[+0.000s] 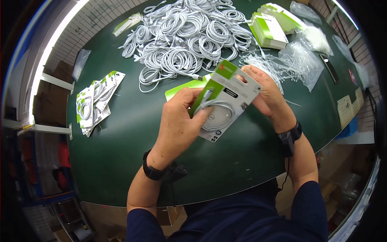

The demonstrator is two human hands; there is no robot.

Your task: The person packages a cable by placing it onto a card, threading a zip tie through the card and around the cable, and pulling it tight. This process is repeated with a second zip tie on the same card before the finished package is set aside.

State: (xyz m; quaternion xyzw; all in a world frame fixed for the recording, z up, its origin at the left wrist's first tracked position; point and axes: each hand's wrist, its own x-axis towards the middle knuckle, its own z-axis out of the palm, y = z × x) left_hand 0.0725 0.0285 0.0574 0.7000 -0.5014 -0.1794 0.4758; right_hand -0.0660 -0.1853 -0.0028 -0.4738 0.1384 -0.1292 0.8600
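Note:
A white and green cardboard cable card (231, 86) is held up tilted over the middle of the table, with a coiled white cable (221, 114) lying on its face. My left hand (180, 121) grips the card's left side, its thumb pressing on the coil. At the upper right edge, by the hang hole, my right hand (267, 92) is closed on the card; some of its fingers are hidden behind it. Under the raised card lies another green card (187, 86), partly covered. A big heap of coiled white cables (187, 38) spreads beyond my hands.
Several carded cables (96, 103) are stacked at the left. Far right are stacks of blank cards (268, 30), loose white cable ties (266, 66), a clear plastic bag (304, 60) and a dark phone-like object (329, 68). A small green and white card pile (127, 24) lies far left.

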